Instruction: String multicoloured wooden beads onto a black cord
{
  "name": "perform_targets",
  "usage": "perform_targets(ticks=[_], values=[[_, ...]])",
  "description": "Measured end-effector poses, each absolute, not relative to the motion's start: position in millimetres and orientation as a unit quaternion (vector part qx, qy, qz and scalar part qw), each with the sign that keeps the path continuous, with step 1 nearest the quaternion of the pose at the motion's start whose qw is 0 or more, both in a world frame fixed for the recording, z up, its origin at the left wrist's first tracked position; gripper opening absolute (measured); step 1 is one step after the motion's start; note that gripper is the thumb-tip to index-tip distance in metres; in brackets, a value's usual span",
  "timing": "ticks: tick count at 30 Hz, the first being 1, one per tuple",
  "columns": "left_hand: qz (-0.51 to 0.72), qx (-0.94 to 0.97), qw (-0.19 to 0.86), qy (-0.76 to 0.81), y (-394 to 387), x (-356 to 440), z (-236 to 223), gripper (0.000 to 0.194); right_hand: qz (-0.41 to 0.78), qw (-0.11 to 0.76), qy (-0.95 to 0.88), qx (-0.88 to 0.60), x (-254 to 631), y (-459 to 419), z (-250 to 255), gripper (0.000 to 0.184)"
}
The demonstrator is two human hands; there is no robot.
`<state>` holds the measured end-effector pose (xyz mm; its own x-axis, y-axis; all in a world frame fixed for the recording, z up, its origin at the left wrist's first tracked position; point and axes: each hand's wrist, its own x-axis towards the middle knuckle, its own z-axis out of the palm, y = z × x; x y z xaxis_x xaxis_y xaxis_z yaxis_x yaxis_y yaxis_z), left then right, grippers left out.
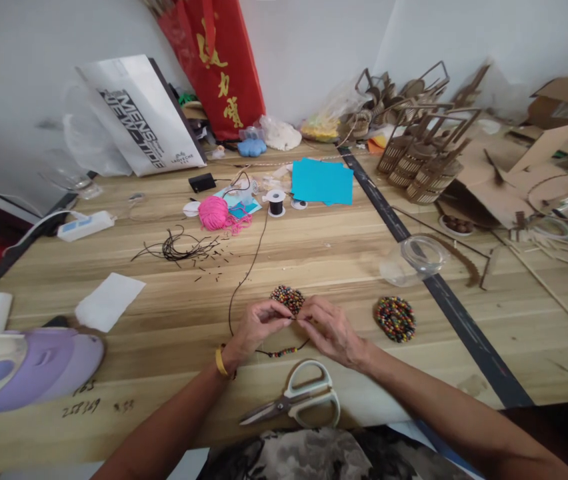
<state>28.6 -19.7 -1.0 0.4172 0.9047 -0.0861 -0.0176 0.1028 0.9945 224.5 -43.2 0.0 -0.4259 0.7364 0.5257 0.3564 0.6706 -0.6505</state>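
Observation:
Thumb and fingers of my left hand (260, 325) pinch a black cord (237, 288) close to its end. Opposite it, my right hand (331, 332) pinches at the same cord, the fingertips of both almost meeting. A short row of coloured beads (284, 351) hangs on the cord below my hands. Just behind my fingertips lies a pile of multicoloured beads (287, 297). The cord runs back to a spool of black cord (276, 203). White-handled scissors (297, 399) lie nearest my body. Whether a bead sits between my fingertips is too small to tell.
Right of my hands is a second bead bundle (395, 319), with a clear plastic container (417, 257) behind it. Cut black cords (179, 247), pink yarn (213, 213) and blue sheets (321, 181) lie farther back. A purple-and-white device (39, 367) stands left.

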Motion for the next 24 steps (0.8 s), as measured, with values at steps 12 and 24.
perform_targets(ticks=[12, 24], values=[[0.359, 0.563, 0.631, 0.394, -21.1, 29.1, 1.9, 0.023, 0.218, 0.408, -0.817, -0.344, 224.7, -43.1, -1.2, 0.007], [0.358, 0.562, 0.639, 0.383, -21.4, 29.8, 2.7, 0.023, 0.236, 0.409, -0.818, -0.330, 224.7, -42.8, -1.6, 0.007]])
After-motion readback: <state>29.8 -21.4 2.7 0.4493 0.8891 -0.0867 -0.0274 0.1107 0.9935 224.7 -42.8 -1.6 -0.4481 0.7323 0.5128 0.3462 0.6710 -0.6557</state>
